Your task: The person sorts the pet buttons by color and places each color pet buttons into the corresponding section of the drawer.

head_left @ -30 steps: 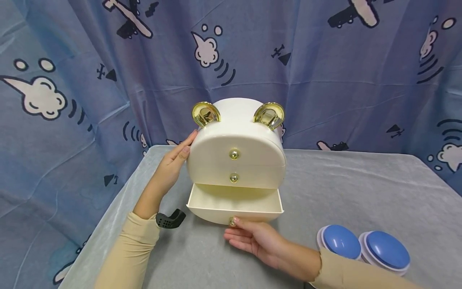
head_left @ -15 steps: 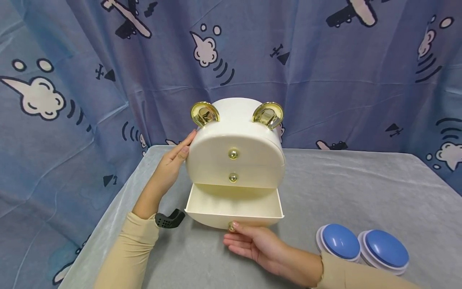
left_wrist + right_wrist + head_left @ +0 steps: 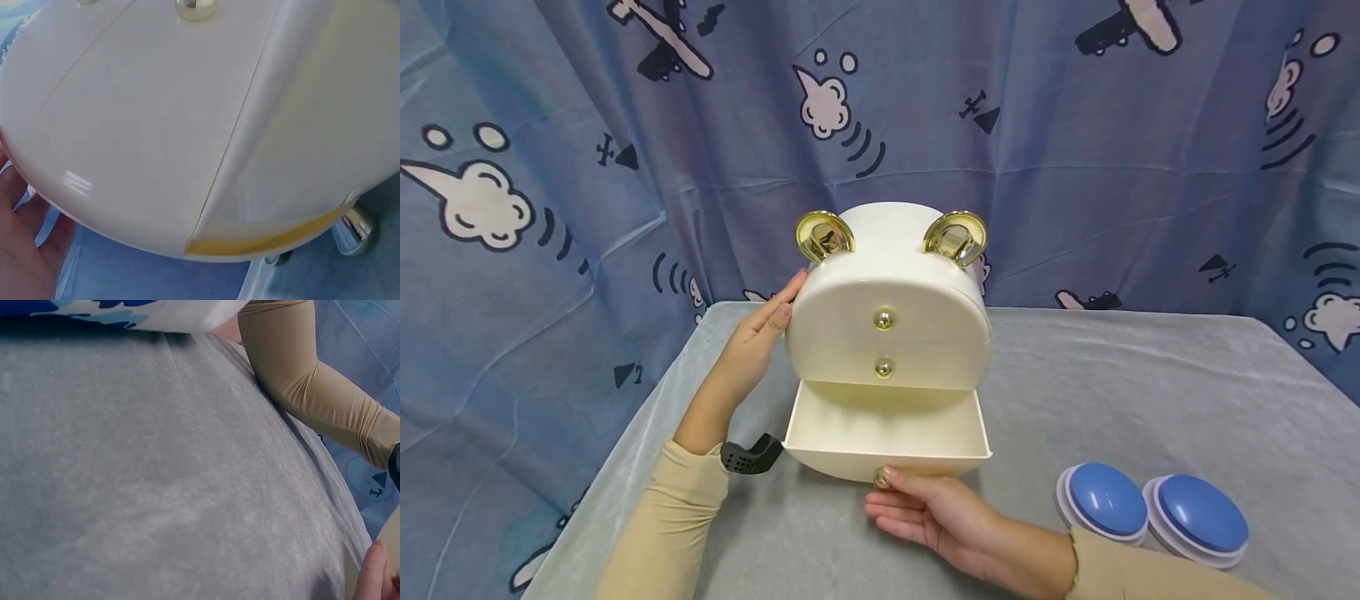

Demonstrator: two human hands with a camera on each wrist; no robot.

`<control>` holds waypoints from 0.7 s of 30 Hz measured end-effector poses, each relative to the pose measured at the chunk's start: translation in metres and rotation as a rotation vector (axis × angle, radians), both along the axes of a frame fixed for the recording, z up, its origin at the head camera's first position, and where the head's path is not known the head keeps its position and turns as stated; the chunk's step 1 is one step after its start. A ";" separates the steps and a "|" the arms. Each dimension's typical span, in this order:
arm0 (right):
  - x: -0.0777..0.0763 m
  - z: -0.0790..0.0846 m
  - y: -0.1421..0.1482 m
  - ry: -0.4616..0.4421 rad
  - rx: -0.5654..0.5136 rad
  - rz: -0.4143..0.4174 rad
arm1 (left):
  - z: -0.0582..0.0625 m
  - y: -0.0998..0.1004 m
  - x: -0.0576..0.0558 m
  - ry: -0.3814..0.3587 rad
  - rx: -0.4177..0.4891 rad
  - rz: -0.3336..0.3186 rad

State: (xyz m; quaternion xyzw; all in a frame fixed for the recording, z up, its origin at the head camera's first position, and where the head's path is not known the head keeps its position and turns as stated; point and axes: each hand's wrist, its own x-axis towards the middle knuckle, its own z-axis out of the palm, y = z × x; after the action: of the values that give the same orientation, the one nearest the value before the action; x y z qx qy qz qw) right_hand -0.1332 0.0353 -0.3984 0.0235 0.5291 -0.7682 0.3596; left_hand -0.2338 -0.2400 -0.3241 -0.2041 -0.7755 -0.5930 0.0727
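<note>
White chest [image 3: 835, 333], left hand [image 3: 754, 337] straight-fingered along its edge, right hand [image 3: 921, 510] pinching jutting drawer [image 3: 827, 462] knob [image 3: 881, 477], discs [image 3: 1107, 498] apart rightward.

The cabinet [image 3: 886, 343] looks glossy plastic, the tablecloth [image 3: 1120, 383] matt fabric.

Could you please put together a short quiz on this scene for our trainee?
1. True or false: the lowest drawer of the glossy white, round-topped cabinet stands open.

2. What does the right hand touch?
a) the top round gold knob
b) the middle round gold knob
c) the lowest round gold knob

3. How many round white objects with blue domes sit on the grey cloth-covered table?

Key: 1. True; 2. c; 3. Two.
</note>
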 end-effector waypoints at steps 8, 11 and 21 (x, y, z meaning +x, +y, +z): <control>0.001 -0.001 0.001 -0.001 0.001 0.005 | 0.002 0.000 0.002 -0.004 -0.008 -0.002; 0.001 -0.002 0.001 0.000 0.004 0.008 | 0.003 0.000 0.002 -0.003 -0.017 -0.006; 0.001 -0.003 0.002 0.010 0.019 0.010 | 0.004 -0.004 0.000 -0.013 -0.035 -0.027</control>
State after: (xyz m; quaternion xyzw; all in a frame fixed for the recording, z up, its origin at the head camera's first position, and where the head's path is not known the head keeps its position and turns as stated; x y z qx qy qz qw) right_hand -0.1319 0.0374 -0.4011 0.0207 0.5382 -0.7615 0.3605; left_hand -0.2337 -0.2437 -0.3205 -0.2120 -0.7834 -0.5815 0.0560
